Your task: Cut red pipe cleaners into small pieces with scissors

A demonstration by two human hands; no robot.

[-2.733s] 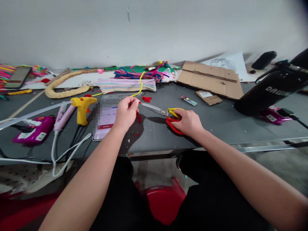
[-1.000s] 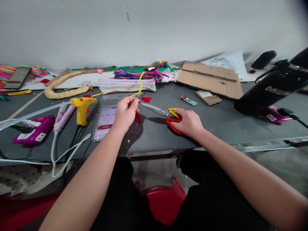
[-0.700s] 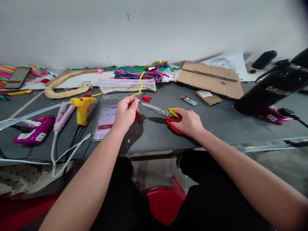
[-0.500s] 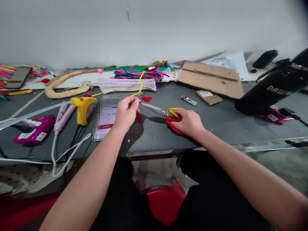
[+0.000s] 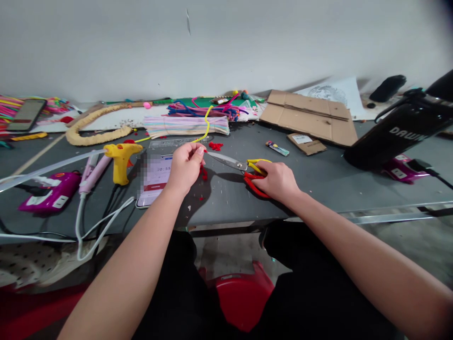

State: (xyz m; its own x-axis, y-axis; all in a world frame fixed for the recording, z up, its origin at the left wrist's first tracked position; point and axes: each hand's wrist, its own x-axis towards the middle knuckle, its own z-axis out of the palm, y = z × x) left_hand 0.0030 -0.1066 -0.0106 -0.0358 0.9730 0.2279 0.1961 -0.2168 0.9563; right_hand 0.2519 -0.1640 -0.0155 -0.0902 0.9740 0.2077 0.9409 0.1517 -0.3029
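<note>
- Left hand [image 5: 186, 165]: thumb and forefinger pressed together, pinching a red piece [image 5: 205, 151]; only its tip shows, so can't tell its long axis.
- Right hand [image 5: 279, 182]: fingers curled round the scissors [image 5: 229, 161] by the handles, yellow loop above red. Loops apart; blade gap too fine to judge from here.
- Key relation: red piece sits at the left fingertips, right at the blade tips; contact can't be made out. Left hand is nearer to it. From the right hand it lies leftward and slightly farther off.
- Scissors' long axis: right hand to left fingertips, leftward and a bit away from the person.
- Red bits [image 5: 215, 146] on the table [image 5: 318, 177], just beyond the left fingertips; more just below them.
- Phone [image 5: 155, 174] just left of the left hand, partly covered by it.
- Yellow stem [image 5: 207, 123] behind, over the pastel bundle [image 5: 177, 125].
</note>
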